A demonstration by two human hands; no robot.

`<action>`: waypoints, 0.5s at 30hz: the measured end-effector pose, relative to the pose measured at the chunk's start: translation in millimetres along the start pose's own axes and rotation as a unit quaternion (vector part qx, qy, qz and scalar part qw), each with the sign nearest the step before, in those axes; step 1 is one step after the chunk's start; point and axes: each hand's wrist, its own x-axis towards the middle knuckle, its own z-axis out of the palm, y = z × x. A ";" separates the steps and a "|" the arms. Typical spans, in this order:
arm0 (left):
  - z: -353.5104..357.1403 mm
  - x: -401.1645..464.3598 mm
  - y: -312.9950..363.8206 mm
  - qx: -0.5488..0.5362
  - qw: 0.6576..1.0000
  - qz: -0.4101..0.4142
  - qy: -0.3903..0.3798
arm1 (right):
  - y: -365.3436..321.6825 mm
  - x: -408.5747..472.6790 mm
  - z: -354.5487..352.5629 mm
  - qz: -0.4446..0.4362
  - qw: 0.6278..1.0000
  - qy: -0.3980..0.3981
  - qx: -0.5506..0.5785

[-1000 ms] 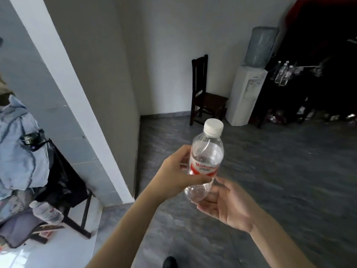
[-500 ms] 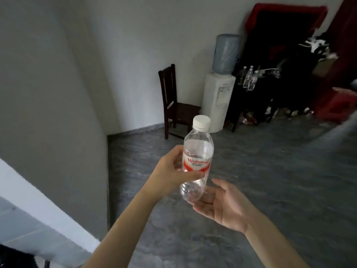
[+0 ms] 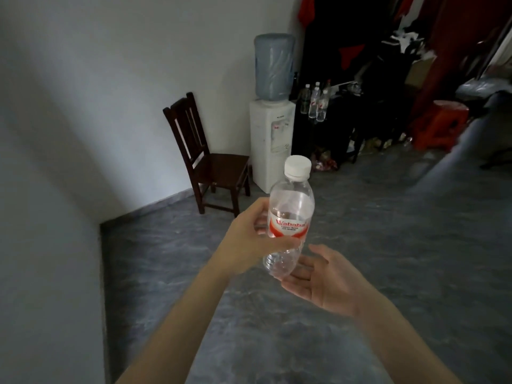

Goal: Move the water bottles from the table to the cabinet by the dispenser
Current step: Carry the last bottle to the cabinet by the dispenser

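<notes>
Still well short of the cabinet [image 3: 332, 117] at one o'clock: bottle [image 3: 289, 220] gripped by left hand [image 3: 249, 242], right hand [image 3: 318, 278] open beneath, liable to slip if squeezed.

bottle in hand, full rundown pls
The water bottle is clear, thin plastic with a white screw cap on and a red-and-white label; it looks almost empty. It is held near upright, slightly tilted, above the grey floor. The left hand grips its middle; the right hand lies open under its base.
</notes>
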 end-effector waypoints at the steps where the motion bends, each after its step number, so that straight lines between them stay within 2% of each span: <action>1: 3.9 17.7 1.0 0.002 1.000 0.002 -0.003 | -13.9 7.3 -5.6 -0.001 1.000 -0.004 -0.001; 15: 15.4 220.9 -28.7 0.007 1.000 0.006 -0.019 | -169.8 135.7 -62.4 0.008 1.000 -0.020 -0.011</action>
